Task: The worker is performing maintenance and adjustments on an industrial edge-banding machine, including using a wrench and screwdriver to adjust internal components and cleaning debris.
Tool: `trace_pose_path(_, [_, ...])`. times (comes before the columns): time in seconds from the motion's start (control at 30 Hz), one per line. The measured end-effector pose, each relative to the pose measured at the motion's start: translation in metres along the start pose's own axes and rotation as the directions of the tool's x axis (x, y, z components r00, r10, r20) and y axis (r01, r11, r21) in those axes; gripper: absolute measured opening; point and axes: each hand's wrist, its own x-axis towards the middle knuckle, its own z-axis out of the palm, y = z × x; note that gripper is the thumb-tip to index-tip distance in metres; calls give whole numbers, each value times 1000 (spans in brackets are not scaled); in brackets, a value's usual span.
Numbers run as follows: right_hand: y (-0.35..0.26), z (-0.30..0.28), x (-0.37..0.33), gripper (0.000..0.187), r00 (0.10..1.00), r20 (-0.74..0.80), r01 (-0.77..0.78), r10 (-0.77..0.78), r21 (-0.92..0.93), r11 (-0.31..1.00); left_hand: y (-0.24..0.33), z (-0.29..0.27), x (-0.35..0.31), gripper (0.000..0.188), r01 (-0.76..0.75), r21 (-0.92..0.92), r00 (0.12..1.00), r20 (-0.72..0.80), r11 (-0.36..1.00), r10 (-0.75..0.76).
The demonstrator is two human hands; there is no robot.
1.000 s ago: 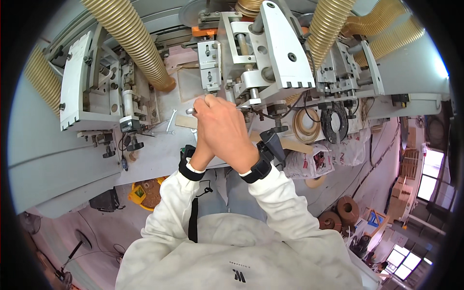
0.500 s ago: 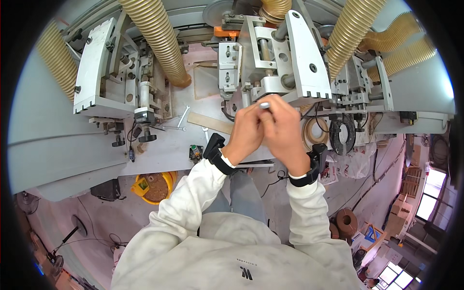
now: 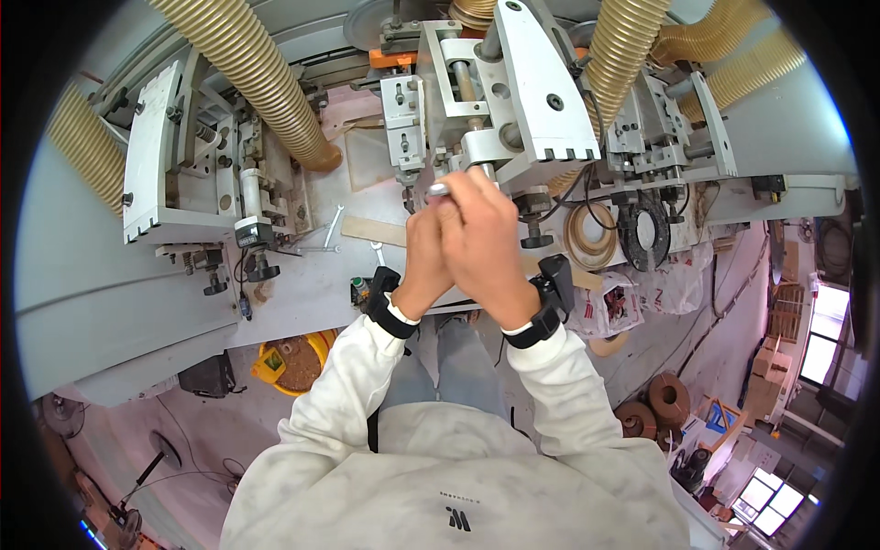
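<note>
Close together in front of the middle machine unit, my hands are both closed. My right hand wraps over a metal tool, of which only a rounded silver end sticks out by the thumb. My left hand lies against the right one, its fingers curled and mostly hidden; it seems to grip the same tool. The tool's kind and its other end are covered by my hands. Just beyond them is a grey-white slotted metal block on the machine.
Open-end wrenches and a flat wooden strip lie on the white machine bed. Ribbed hoses hang down from above. A yellow bucket of brown material stands below left. To the right are coiled edge-band rolls and plastic bags.
The view has swung slightly to the right, so the machine sits further left. My joined hands have shifted left with it, and the silver end still shows between them.
</note>
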Motion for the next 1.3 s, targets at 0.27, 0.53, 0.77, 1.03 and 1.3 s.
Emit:
trace_pose_path(0.27, [4, 23, -14, 12, 985, 13, 169, -170, -176, 970, -4, -3, 2, 17, -10, 22, 1000, -5, 1000, 10])
trace_pose_path(0.53, [12, 1, -11, 20, 985, 73, 163, -155, -135, 977, -5, 2, 9, 15, -17, 11, 1000, -3, 1000, 17])
trace_pose_path(0.77, [-78, -45, 35, 36, 963, -10, 270, -271, -51, 961, -6, 4, 4, 14, -10, -28, 1000, 21, 1000, 11])
trace_pose_path(1.03, [22, 116, -4, 18, 791, 567, 338, -232, -89, 937, -50, 11, -30, 20, 399, -392, 861, -151, 829, -486])
trace_pose_path(1.3, [35, 37, -70, 11, 934, 158, -348, 319, 211, 913, -112, -66, -117, 32, 646, -607, 632, 85, 463, -771])
